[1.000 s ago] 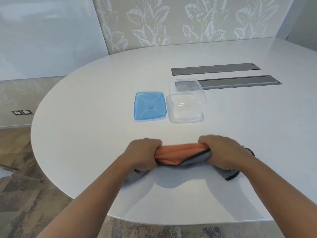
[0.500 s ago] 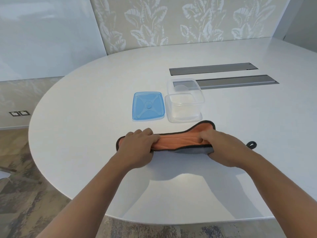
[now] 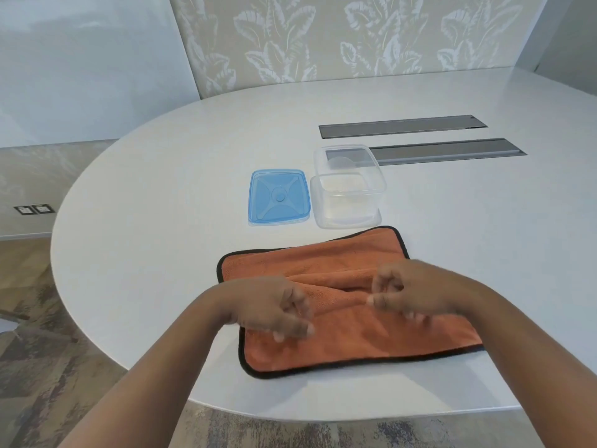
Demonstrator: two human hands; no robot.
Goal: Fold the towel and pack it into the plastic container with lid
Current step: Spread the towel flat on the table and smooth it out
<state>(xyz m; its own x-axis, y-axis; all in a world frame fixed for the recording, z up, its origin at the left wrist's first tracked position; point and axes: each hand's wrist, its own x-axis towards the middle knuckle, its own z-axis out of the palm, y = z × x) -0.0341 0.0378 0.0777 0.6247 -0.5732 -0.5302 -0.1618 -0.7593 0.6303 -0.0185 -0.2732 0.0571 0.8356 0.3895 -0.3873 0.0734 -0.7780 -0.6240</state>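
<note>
The orange towel (image 3: 349, 337) with black edging lies spread on the white table (image 3: 161, 221), with a raised crease across its middle. My left hand (image 3: 274, 308) hovers over the towel's left part and my right hand (image 3: 413, 292) over its centre right. Both are blurred, with fingers loosely curled and no cloth visibly between them. Just beyond the towel stands the clear plastic container (image 3: 347, 189), upright and with nothing in it. Its blue lid (image 3: 278, 197) lies flat on the table to its left.
Two grey cable hatches (image 3: 402, 126) (image 3: 452, 150) are set flush into the table behind the container. The table's curved front edge runs just below the towel, with patterned floor (image 3: 48, 367) beyond it.
The towel, held bunched into a narrow strip between both hands, now lies spread out flat. Both hands have let go and drawn back toward me over it.
</note>
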